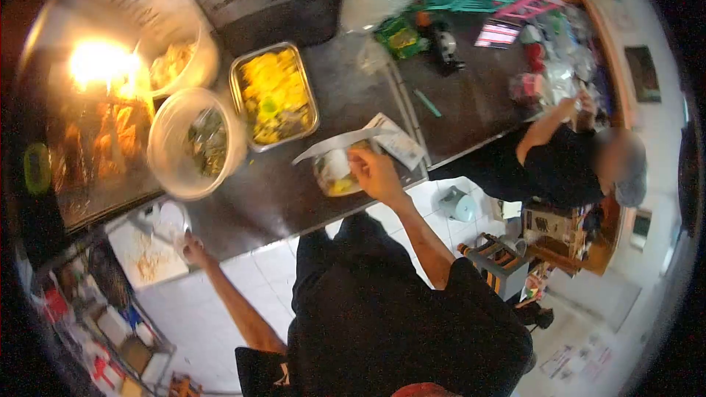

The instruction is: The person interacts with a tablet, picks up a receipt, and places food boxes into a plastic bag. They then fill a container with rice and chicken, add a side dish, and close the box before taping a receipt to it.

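Observation:
My right hand [376, 175] is over a clear takeaway container [337, 184] near the counter's front edge, its fingers curled down inside the rim. A white round item [338, 165] and some yellow food show inside; a pale flap stands along the far rim. What the fingertips hold is hidden. My left hand [193, 248] is lower, at the left, its fingers closed at the edge of a blurred clear-and-white item [171, 222]. I cannot make out exactly what it grips. Beyond, a metal tray [315, 114] holds chopped yellow food.
A round tub [158, 140] with dark green contents stands left of the tray, another tub [209, 66] behind it. A lit display case [88, 191] is far left. A printed paper [397, 143] lies beside the container. At the right, another person [566, 154] works at the counter.

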Tool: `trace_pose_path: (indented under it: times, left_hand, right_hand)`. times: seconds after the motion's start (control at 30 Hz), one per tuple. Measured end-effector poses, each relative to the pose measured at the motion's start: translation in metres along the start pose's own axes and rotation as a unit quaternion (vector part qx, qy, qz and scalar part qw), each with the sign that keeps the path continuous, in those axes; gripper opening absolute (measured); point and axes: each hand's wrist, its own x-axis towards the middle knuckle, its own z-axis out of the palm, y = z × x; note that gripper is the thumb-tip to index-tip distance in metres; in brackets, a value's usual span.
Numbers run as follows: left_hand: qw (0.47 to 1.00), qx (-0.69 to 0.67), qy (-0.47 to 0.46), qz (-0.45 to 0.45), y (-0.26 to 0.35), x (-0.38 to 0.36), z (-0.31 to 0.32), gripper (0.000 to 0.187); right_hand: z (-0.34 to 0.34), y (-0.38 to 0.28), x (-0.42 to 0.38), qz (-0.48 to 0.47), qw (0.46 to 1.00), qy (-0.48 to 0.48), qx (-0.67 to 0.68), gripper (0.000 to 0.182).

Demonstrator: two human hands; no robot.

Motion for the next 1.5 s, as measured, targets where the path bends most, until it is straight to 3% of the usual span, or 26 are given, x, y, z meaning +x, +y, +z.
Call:
trace_pose_path:
  times: [0.03, 0.07, 0.1, 0.13, 0.17, 0.23, 0.27, 0.3, 0.33, 0.37, 0.4, 0.5, 0.6, 0.67, 0.73, 0.77, 0.8, 0.87, 0.97, 1.03, 1.13, 1.23, 1.33, 1.4, 1.47, 1.5]
  left_hand:
    - [0.970, -0.202, -0.134, 0.030, -0.059, 0.047, 0.002, 0.055]
    - [0.920, -0.342, -0.134, -0.136, -0.032, 0.025, 0.020, 0.058]
    - [0.919, -0.313, -0.174, -0.168, -0.026, 0.010, 0.028, 0.060]
    - [0.944, -0.180, -0.277, -0.003, -0.078, 0.039, 0.031, 0.062]
    - [0.962, -0.031, -0.262, 0.075, -0.061, 0.009, 0.038, 0.058]
    - [0.916, 0.291, -0.174, 0.214, -0.020, -0.058, 0.051, 0.051]
    - [0.933, 0.231, -0.129, 0.242, 0.001, -0.102, 0.084, 0.048]
    - [0.927, 0.109, -0.162, 0.321, 0.016, -0.138, 0.120, 0.050]
    - [0.864, 0.208, -0.191, 0.417, 0.099, -0.210, 0.145, 0.054]
    - [0.846, 0.152, -0.236, 0.453, 0.114, -0.234, 0.173, 0.057]
    - [0.807, 0.164, -0.246, 0.511, 0.125, -0.244, 0.198, 0.055]
    - [0.810, 0.180, -0.297, 0.472, 0.119, -0.237, 0.235, 0.023]
    - [0.809, 0.144, -0.252, 0.511, 0.090, -0.246, 0.237, 0.017]
    - [0.819, 0.156, -0.239, 0.498, 0.061, -0.254, 0.242, 0.016]
    - [0.849, 0.092, -0.194, 0.483, 0.023, -0.254, 0.255, 0.018]
    - [0.892, 0.052, -0.223, 0.391, 0.025, -0.265, 0.259, 0.023]
    - [0.893, 0.058, -0.221, 0.389, 0.029, -0.270, 0.260, 0.023]
    - [0.931, -0.022, -0.229, 0.285, 0.032, -0.272, 0.264, 0.027]
    - [0.926, -0.009, -0.259, 0.274, 0.034, -0.255, 0.262, 0.026]
    - [0.925, -0.054, -0.281, 0.248, 0.031, -0.251, 0.269, 0.026]
    - [0.911, -0.038, -0.286, 0.295, 0.023, -0.258, 0.274, 0.027]
    - [0.917, -0.014, -0.270, 0.294, 0.019, -0.262, 0.272, 0.031]
    - [0.921, -0.038, -0.278, 0.270, 0.017, -0.248, 0.269, 0.032]
    - [0.922, -0.051, -0.286, 0.255, 0.021, -0.248, 0.262, 0.032]
    - [0.919, 0.048, -0.291, 0.261, 0.047, -0.254, 0.254, 0.031]
    - [0.898, 0.049, -0.274, 0.340, 0.044, -0.254, 0.257, 0.031]
  right_hand:
    - [-0.026, 0.016, 0.007, 0.030, 0.998, 0.043, -0.030, 0.038]
    - [-0.044, 0.029, 0.012, 0.033, 0.996, 0.068, -0.039, 0.038]
    - [-0.058, 0.042, 0.017, -0.007, 0.986, 0.104, -0.130, 0.043]
    - [-0.066, 0.058, 0.021, -0.044, 0.965, 0.136, -0.219, 0.048]
    - [-0.064, 0.083, 0.024, -0.009, 0.968, 0.087, -0.237, 0.056]
    - [-0.070, 0.096, 0.033, -0.037, 0.968, 0.049, -0.243, 0.054]
    - [-0.065, 0.102, 0.040, -0.078, 0.966, -0.005, -0.245, 0.051]
    - [-0.063, 0.113, 0.045, -0.117, 0.966, -0.002, -0.229, 0.041]
    - [-0.056, 0.128, 0.053, -0.119, 0.974, 0.007, -0.191, 0.027]
    - [-0.057, 0.127, 0.056, -0.179, 0.966, 0.047, -0.183, 0.019]
    - [-0.066, 0.111, 0.056, -0.166, 0.964, 0.003, -0.205, 0.018]
    - [-0.078, 0.110, 0.053, -0.167, 0.972, -0.036, -0.160, 0.024]
    - [-0.073, 0.124, 0.029, -0.163, 0.970, -0.051, -0.173, 0.023]
    - [-0.049, 0.148, 0.009, -0.168, 0.975, 0.035, -0.142, 0.033]
    - [-0.023, 0.172, -0.005, -0.149, 0.982, 0.036, -0.114, 0.045]
    - [-0.012, 0.177, -0.009, -0.092, 0.992, 0.047, -0.071, 0.049]
    - [-0.005, 0.181, -0.013, -0.035, 0.997, 0.059, -0.028, 0.052]
    - [-0.012, 0.170, -0.010, -0.051, 0.996, 0.066, -0.020, 0.056]
    - [-0.035, 0.143, -0.005, 0.039, 0.999, 0.017, 0.012, 0.056]
    - [-0.031, 0.142, -0.007, 0.023, 0.999, 0.021, -0.011, 0.058]
    - [-0.018, 0.149, -0.010, -0.004, 0.999, 0.020, -0.038, 0.061]
    - [-0.011, 0.142, -0.013, -0.083, 0.988, 0.107, -0.075, 0.055]
    - [-0.039, 0.134, -0.009, 0.000, 0.994, 0.021, -0.106, 0.053]
    - [-0.052, 0.129, 0.002, -0.028, 0.992, 0.026, -0.120, 0.049]
    - [-0.055, 0.132, 0.009, -0.008, 0.996, -0.005, -0.090, 0.049]
    - [-0.048, 0.132, 0.006, -0.012, 0.997, 0.028, -0.071, 0.047]
